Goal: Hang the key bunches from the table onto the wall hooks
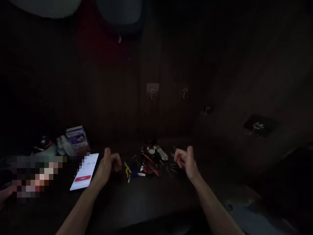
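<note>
The scene is dark. My left hand [107, 164] hovers over the table between a lit phone [84, 172] and a pile of small things. Its thumb points up and its fingers bend loosely, with nothing visible in them. On the pile's other side is my right hand [187, 163], thumb raised, fingers loosely curled and seemingly bare. Between the hands lie a crumpled dark red and orange packet [148, 164], a light oblong object [162, 154], several thin metal pieces that look like keys [171, 168], and a small yellow two-pronged item [127, 170] beside a blue piece [134, 173].
A purple and white box [77, 137] stands at the back left, next to blurred clutter [49, 151]. Metal hooks [152, 93] are fixed along the dark back wall and the right side [258, 126]. Large pale rounded shapes [119, 11] hang at the top.
</note>
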The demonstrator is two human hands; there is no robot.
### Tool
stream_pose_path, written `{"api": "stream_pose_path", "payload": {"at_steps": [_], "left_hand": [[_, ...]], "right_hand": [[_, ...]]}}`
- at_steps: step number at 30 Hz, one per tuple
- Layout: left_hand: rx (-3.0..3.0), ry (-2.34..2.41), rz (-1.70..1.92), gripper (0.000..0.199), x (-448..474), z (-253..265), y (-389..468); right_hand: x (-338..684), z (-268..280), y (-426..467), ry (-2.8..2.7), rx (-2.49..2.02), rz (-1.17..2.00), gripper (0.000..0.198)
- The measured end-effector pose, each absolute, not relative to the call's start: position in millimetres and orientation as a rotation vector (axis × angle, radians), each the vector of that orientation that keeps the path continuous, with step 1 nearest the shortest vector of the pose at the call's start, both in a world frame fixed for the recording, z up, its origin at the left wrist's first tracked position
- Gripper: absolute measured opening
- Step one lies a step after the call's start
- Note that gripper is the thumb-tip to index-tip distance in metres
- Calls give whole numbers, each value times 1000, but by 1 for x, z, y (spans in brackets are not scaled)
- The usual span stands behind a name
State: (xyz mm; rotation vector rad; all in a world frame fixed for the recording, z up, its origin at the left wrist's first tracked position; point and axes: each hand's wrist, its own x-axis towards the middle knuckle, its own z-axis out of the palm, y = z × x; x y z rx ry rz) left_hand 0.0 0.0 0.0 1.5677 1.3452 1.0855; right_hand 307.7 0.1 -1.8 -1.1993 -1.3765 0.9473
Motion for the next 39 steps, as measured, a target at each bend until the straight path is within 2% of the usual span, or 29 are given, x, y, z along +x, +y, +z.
{"api": "stream_pose_path", "payload": {"at_steps": [13, 16, 22, 32, 39], "left_hand": [[1597, 1363, 1068, 83, 0, -4, 8], [1602, 1423, 1117, 78, 3, -3, 9], [1626, 1664, 1346, 47, 3, -30, 12], [1540, 1697, 1212, 39, 1, -50, 19], [1543, 1689, 1163, 40, -1, -51, 21]], "right_hand": [[323, 4, 10, -1388, -1227, 882, 77], [331, -1, 20, -1332, -1280, 810, 68], [358, -36, 48, -1226, -1435, 572, 42], [373, -66, 57, -1452, -1707, 266, 22], [368, -66, 49, -1623, -1890, 105, 21]]}}
